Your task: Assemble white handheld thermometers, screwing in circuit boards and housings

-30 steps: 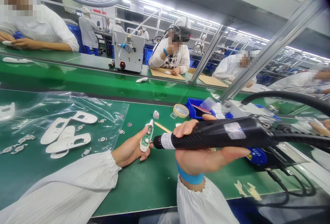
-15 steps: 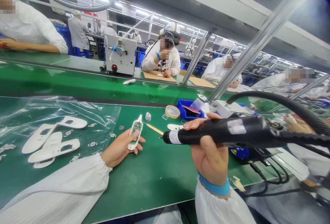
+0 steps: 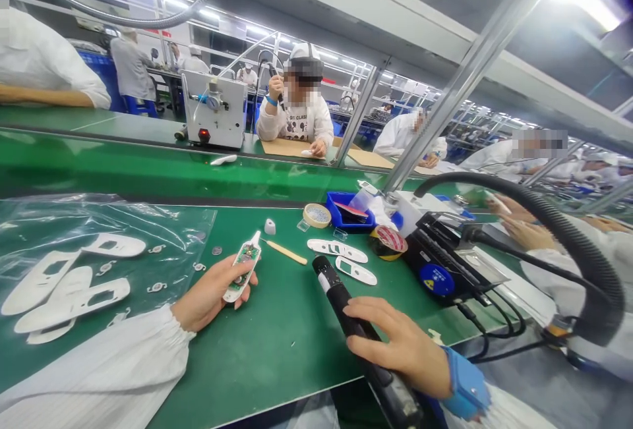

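Observation:
My left hand [image 3: 215,287] pinches an open white thermometer-like device [image 3: 243,265], its green circuit board showing and its narrow tip pointing up. Under my right hand [image 3: 403,343] is a black electric screwdriver [image 3: 341,304], its front end towards the mat's middle and its rear past the table edge. The fingers are laid across its body; the thumb is hidden. A wooden-coloured stick [image 3: 287,252] and a small white cap [image 3: 270,227] lie beyond the device. Near the screwdriver's front are two white housing covers [image 3: 356,271]. A round coin-like disc [image 3: 216,251] lies beside my left hand.
On the left, a clear plastic bag [image 3: 188,231] lies by white covers [image 3: 74,300] and small clear parts. A tape roll [image 3: 317,215], blue bin [image 3: 336,217], striped tape [image 3: 388,242] and black box [image 3: 420,257] with cables stand right. Co-workers sit across the green belt [image 3: 123,178] and at right.
My right hand has lowered the electric screwdriver from level in the air to a slant at the table's front edge, its fingers now over the top. My left hand still holds the device.

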Tool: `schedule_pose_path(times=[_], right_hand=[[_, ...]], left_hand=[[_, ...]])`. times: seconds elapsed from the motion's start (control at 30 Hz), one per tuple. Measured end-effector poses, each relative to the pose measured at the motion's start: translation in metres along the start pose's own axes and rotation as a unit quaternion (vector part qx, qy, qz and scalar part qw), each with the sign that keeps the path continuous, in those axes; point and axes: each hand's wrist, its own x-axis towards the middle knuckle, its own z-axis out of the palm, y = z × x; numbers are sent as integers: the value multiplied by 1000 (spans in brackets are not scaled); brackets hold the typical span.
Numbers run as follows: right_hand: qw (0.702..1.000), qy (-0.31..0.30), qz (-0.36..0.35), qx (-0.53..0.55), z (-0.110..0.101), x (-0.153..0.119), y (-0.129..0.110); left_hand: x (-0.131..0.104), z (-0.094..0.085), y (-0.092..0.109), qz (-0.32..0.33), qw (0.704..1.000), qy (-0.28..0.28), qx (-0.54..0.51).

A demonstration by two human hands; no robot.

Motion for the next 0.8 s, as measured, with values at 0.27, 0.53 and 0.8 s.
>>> schedule_pose_path(times=[0.27,0.53,0.8], right_hand=[[994,-98,-39,-8,26,-22,52],[965,40,234,116,16,45,17],[724,112,398,552,84,156,-25]], left_hand=[[-2,4,3,-5,1000,-4,6],[-2,4,-3,12,999,10,42],[8,-5,-7,120,986,56,98]])
